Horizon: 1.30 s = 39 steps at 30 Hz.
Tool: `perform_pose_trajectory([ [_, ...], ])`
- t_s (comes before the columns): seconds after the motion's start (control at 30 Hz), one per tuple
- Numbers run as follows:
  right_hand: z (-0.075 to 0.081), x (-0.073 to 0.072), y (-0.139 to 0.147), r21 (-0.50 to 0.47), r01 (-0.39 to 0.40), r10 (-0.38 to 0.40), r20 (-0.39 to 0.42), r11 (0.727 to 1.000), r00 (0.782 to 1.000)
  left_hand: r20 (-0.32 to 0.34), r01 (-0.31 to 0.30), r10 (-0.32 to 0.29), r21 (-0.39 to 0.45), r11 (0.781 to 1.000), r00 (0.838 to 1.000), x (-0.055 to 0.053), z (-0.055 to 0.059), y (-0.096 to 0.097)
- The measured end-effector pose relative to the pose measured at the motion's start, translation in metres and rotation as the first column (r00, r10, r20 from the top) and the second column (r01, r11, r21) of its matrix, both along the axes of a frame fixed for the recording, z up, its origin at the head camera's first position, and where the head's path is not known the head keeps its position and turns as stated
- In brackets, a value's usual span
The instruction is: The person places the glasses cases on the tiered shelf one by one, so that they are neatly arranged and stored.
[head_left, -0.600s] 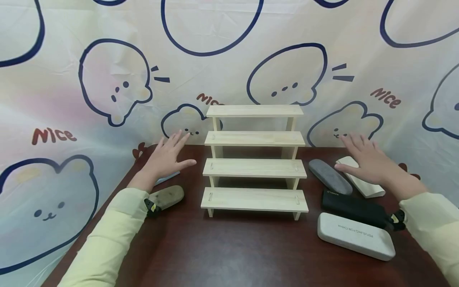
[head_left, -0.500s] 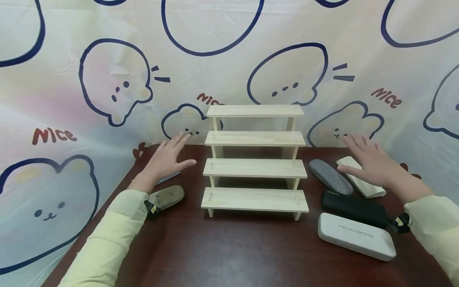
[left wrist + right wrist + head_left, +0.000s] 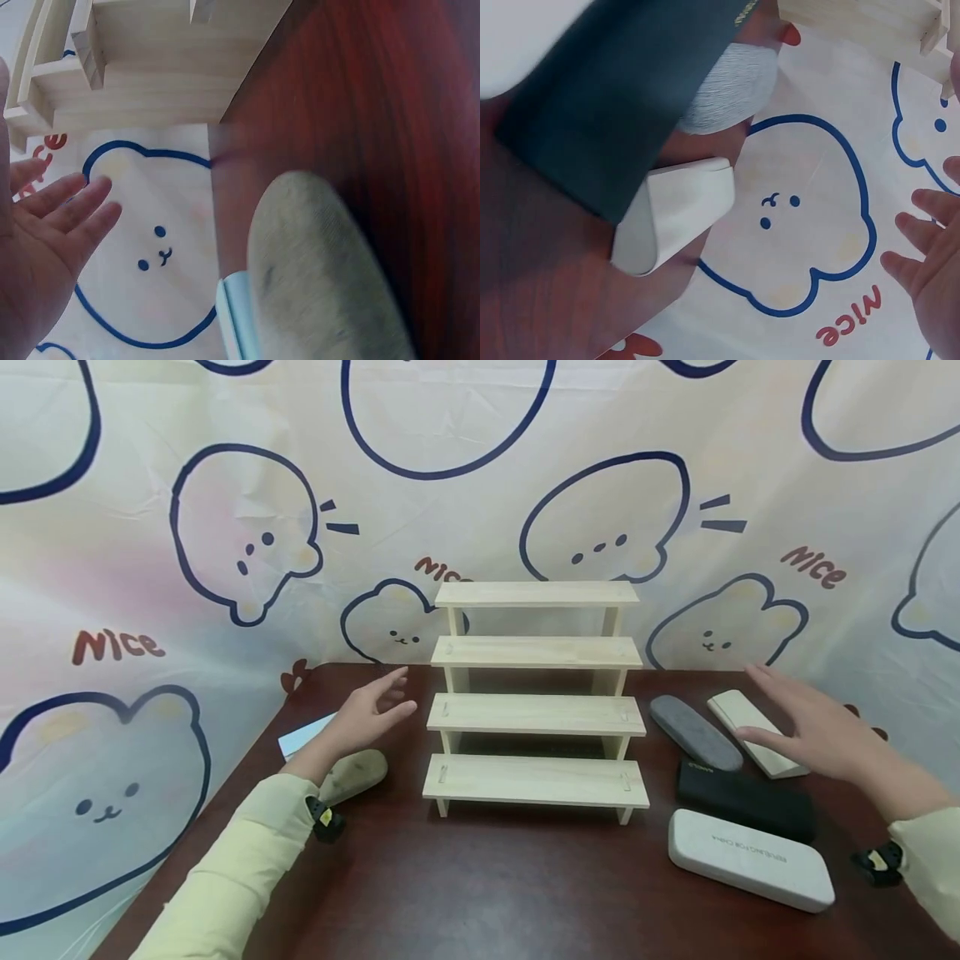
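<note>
My left hand (image 3: 358,725) hovers with loosely bent fingers above an olive, fabric-covered glasses case (image 3: 358,774) and a light blue case (image 3: 303,735). In the left wrist view the olive case (image 3: 307,270) fills the lower middle, apart from the hand. Over the right side my right hand (image 3: 828,739) is held with fingers extended and nothing in them. Nearest below it lies a cream glasses case (image 3: 738,714); the right wrist view shows its folded end (image 3: 686,210). Beside it are a grey case (image 3: 693,731), a black case (image 3: 742,802) and a pale hard case (image 3: 750,858) with lettering.
A four-tier wooden step shelf, counted as several boards, (image 3: 536,777) stands mid-table between the hands. The dark reddish-brown table (image 3: 480,893) runs back to a cartoon-printed curtain (image 3: 480,527) behind and at both sides.
My left hand has turned and its fingers have bent, uncovering more of the light blue case. My right hand has moved right and slightly lower, its wrist away from the black case.
</note>
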State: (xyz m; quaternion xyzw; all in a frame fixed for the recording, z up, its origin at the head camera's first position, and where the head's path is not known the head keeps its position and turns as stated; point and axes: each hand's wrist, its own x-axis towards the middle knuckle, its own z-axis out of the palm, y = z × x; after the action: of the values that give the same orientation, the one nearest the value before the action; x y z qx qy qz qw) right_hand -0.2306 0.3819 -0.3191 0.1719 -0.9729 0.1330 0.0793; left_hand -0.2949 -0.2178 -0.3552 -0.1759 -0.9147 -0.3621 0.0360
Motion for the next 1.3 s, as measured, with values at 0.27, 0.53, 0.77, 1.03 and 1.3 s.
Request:
perform_pose_trajectory([
  [0.27, -0.014, 0.017, 0.008, -0.019, 0.033, -0.034, -0.077, 0.999, 0.996, 0.142, -0.004, -0.024, 0.193, 0.981, 0.990, 0.003, -0.007, 0.013],
  [0.53, -0.024, 0.033, 0.013, -0.083, 0.045, -0.052, -0.088, 0.996, 0.995, 0.269, 0.014, -0.133, 0.402, 0.916, 0.954, 0.000, -0.014, 0.022],
  [0.77, -0.032, 0.041, 0.017, -0.161, 0.037, -0.046, -0.053, 0.986, 0.998, 0.332, -0.021, -0.159, 0.479, 0.877, 0.930, -0.001, -0.019, 0.024],
  [1.03, -0.050, 0.052, 0.022, -0.154, -0.002, -0.008, -0.065, 0.988, 0.998, 0.364, -0.057, -0.171, 0.539, 0.841, 0.916, 0.002, -0.023, 0.028],
  [1.3, -0.059, 0.061, 0.022, -0.199, -0.032, 0.023, -0.046, 0.979, 0.999, 0.374, -0.071, -0.196, 0.593, 0.802, 0.906, 0.004, -0.026, 0.029],
])
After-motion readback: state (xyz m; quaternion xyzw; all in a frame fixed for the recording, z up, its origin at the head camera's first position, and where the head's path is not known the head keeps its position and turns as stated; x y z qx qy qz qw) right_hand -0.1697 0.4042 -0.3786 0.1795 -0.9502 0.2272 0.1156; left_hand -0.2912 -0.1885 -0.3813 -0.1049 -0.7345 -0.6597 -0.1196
